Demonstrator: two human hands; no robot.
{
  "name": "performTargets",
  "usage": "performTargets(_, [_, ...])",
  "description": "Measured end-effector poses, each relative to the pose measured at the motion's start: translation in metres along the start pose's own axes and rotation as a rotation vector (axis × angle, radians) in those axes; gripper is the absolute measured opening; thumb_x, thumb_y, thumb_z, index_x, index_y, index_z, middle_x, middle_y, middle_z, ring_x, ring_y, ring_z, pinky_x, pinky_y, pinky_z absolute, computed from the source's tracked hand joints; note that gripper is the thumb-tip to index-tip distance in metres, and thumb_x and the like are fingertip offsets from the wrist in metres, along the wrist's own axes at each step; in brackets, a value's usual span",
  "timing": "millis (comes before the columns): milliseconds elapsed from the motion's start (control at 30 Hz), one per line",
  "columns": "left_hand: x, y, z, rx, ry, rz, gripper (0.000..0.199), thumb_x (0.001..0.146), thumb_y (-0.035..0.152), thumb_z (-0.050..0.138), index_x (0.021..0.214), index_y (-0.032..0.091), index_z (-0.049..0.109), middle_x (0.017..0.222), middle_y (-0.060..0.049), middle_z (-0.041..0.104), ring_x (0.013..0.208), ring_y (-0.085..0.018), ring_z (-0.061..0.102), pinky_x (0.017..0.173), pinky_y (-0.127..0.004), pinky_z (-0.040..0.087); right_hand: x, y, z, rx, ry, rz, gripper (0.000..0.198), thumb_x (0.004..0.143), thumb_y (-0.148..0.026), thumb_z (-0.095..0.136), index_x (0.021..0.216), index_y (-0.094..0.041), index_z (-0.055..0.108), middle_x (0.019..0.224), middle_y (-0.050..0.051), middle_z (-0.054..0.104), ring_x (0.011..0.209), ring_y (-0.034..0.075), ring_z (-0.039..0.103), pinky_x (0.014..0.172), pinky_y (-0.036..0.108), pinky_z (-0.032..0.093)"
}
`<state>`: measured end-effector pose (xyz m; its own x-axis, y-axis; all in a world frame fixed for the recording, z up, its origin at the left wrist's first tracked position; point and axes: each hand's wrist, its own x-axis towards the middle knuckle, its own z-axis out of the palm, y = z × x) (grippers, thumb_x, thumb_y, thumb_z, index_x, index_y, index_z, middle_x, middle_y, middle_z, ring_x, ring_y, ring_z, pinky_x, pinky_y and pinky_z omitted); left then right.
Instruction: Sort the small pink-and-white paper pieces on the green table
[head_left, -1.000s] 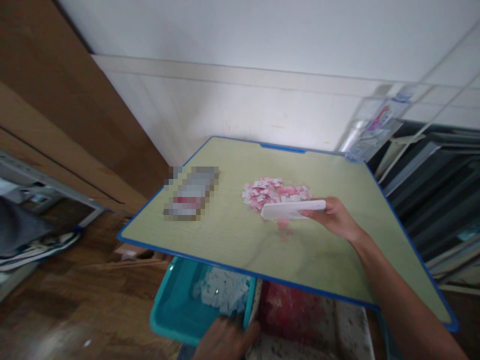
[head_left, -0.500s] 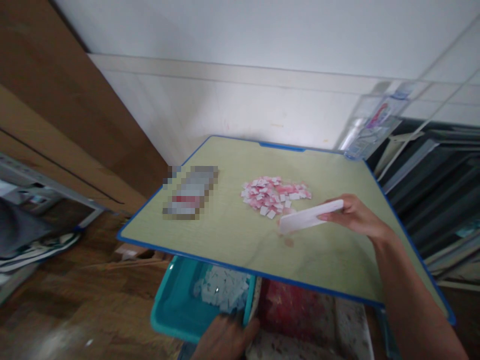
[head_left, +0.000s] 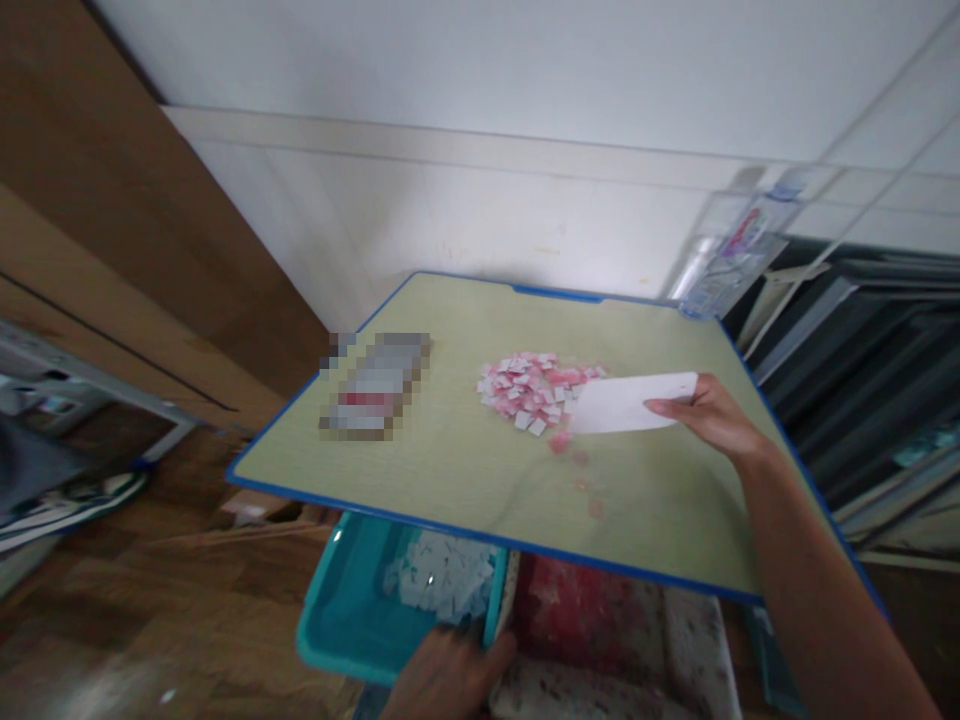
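My right hand grips one end of a flat white card between thumb and fingers. The card's far end reaches over the right side of a pile of small pink and white square pieces on the table. Low in the view, my left hand is closed over the near right corner of a teal basin, its thumb by the rim and its fingertips partly hidden. Inside the basin lie many pale, whitish small pieces.
The light-green table has a blue edge and a few pinkish stains. A pixelated object lies at its left. Clear plastic bottles stand at the back right. Below is a red-stained surface; dark panels lean at the right.
My right hand has swung the card away from me and turned its broad face toward me. Pink spots near the pile are uncovered. My left hand stays at the basin.
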<state>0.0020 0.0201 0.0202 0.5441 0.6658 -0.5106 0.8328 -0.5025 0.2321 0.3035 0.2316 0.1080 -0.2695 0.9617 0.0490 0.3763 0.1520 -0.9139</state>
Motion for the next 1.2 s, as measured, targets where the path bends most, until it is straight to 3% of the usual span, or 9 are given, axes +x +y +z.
performTargets(233, [0.000, 0.000, 0.004, 0.025, 0.020, -0.001, 0.032, 0.078, 0.032, 0.051, 0.106, 0.019, 0.045, 0.083, -0.011, 0.058, 0.073, -0.028, 0.054, 0.061, -0.037, 0.042, -0.003, -0.004, 0.005, 0.001, -0.123, 0.023, 0.024, 0.057, -0.032, 0.070, 0.072, -0.014, 0.069, 0.068, 0.003, 0.069, 0.057, 0.017, 0.062, 0.052, 0.025, 0.048])
performTargets(400, [0.000, -0.001, 0.002, -0.002, 0.017, 0.012, 0.036, 0.074, 0.030, 0.057, 0.106, 0.019, 0.046, 0.085, -0.010, 0.058, 0.074, -0.027, 0.054, 0.062, -0.035, 0.042, -0.003, -0.004, 0.004, 0.018, -0.041, -0.018, 0.026, 0.059, -0.034, 0.069, 0.075, -0.014, 0.069, 0.076, 0.005, 0.070, 0.061, 0.018, 0.062, 0.057, 0.027, 0.049])
performTargets(567, [0.000, 0.000, 0.004, 0.009, 0.014, -0.012, 0.037, 0.075, 0.031, 0.056, 0.108, 0.020, 0.045, 0.084, -0.009, 0.059, 0.074, -0.027, 0.054, 0.062, -0.035, 0.042, -0.004, -0.007, 0.006, -0.025, -0.157, 0.015, 0.024, 0.058, -0.033, 0.069, 0.073, -0.014, 0.070, 0.070, 0.004, 0.069, 0.058, 0.018, 0.062, 0.053, 0.026, 0.048])
performTargets(733, [0.000, -0.001, 0.006, -0.007, 0.039, 0.003, 0.034, 0.077, 0.031, 0.054, 0.107, 0.021, 0.044, 0.085, -0.009, 0.058, 0.075, -0.026, 0.053, 0.063, -0.035, 0.042, -0.005, -0.008, 0.004, -0.027, -0.060, -0.019, 0.024, 0.058, -0.034, 0.069, 0.071, -0.014, 0.070, 0.070, 0.003, 0.069, 0.058, 0.017, 0.061, 0.053, 0.024, 0.047])
performTargets(933, [0.000, -0.001, 0.004, -0.034, 0.047, 0.012, 0.031, 0.076, 0.030, 0.054, 0.105, 0.020, 0.045, 0.085, -0.009, 0.058, 0.075, -0.027, 0.054, 0.063, -0.035, 0.042, -0.006, -0.010, 0.005, 0.002, -0.210, 0.056, 0.024, 0.056, -0.032, 0.070, 0.071, -0.014, 0.070, 0.067, 0.003, 0.069, 0.055, 0.017, 0.061, 0.050, 0.024, 0.047])
performTargets(1200, [0.001, -0.001, 0.004, -0.042, 0.036, -0.001, 0.031, 0.077, 0.031, 0.053, 0.105, 0.021, 0.045, 0.086, -0.008, 0.059, 0.075, -0.025, 0.054, 0.063, -0.034, 0.041, -0.003, -0.004, 0.019, 0.131, -0.191, 0.000, 0.022, 0.060, -0.027, 0.068, 0.080, -0.017, 0.070, 0.077, 0.001, 0.070, 0.063, 0.016, 0.062, 0.060, 0.026, 0.049])
